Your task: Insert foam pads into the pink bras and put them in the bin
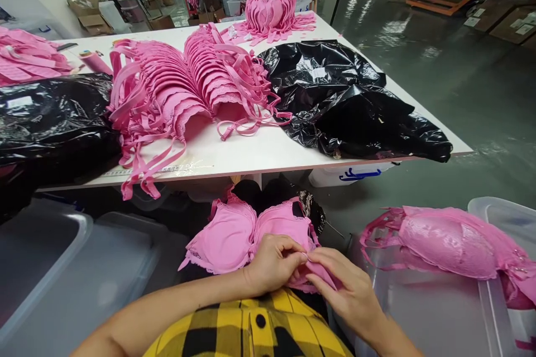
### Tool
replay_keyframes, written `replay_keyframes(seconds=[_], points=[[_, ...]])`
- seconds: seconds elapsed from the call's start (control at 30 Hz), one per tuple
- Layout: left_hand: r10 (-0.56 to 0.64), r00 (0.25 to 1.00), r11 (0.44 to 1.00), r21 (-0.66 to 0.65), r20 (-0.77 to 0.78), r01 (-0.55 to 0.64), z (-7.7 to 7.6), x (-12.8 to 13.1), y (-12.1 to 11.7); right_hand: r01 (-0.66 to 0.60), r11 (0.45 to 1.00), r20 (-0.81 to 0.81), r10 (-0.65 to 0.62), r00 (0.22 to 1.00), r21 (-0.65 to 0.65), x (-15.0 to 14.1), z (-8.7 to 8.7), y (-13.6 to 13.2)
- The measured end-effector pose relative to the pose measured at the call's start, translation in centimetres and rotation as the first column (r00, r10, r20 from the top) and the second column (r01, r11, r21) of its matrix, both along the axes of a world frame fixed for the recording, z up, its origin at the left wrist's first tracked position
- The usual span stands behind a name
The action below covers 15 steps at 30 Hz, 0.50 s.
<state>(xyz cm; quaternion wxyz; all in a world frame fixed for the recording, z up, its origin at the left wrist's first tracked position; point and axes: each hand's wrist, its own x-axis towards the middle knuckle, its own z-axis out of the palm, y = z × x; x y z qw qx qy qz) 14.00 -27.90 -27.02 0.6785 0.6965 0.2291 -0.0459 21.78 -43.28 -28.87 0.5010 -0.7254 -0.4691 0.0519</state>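
Observation:
A pink bra (230,234) lies across my lap with the insides of its cups facing up. My left hand (274,265) is closed over the right-hand cup, thumb and index finger pinching the bra's edge. Close beside it, my right hand (345,284) pinches the same edge and the pink band below, its fingertips nearly meeting the left ones. Whatever small detail sits between the fingertips is hidden. Yellow and black checked cloth (259,323) covers my front, just under both hands.
On the white table (201,156) ahead stand nested pink bras (176,78), between black plastic bags (335,95). A farther bra stack (272,14) is behind. To my right, more pink bras (452,242) rest on a clear plastic bin (419,307); another bin (84,268) stands left.

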Motion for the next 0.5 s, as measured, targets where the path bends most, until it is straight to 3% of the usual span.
replay_keyframes(seconds=[0.1, 0.3, 0.37, 0.43, 0.5], points=[[0.049, 0.981, 0.962, -0.256, -0.186, -0.097, -0.3, -0.1, -0.4, 0.027, 0.998, 0.233, -0.040, 0.972, 0.056, -0.6, -0.4, -0.1], [0.018, 0.950, 0.933, -0.335, -0.311, -0.128, -0.5, 0.5, -0.2, -0.032, 0.999, 0.314, 0.017, 0.949, 0.043, 0.2, -0.9, -0.3], [0.021, 0.952, 0.973, -0.211, -0.307, -0.089, -0.4, 0.7, 0.0, -0.013, 1.000, 0.296, 0.008, 0.955, 0.016, 1.1, -1.0, -0.5], [0.035, 0.976, 0.997, 0.077, -0.217, -0.018, -0.5, 0.9, 0.2, 0.016, 1.000, 0.296, -0.013, 0.955, -0.006, 1.8, -1.2, -0.8], [-0.013, 0.992, 0.919, 0.390, -0.125, 0.062, -0.8, 1.0, 0.2, 0.017, 0.999, 0.303, -0.008, 0.953, -0.028, 2.4, -1.5, -1.1]])
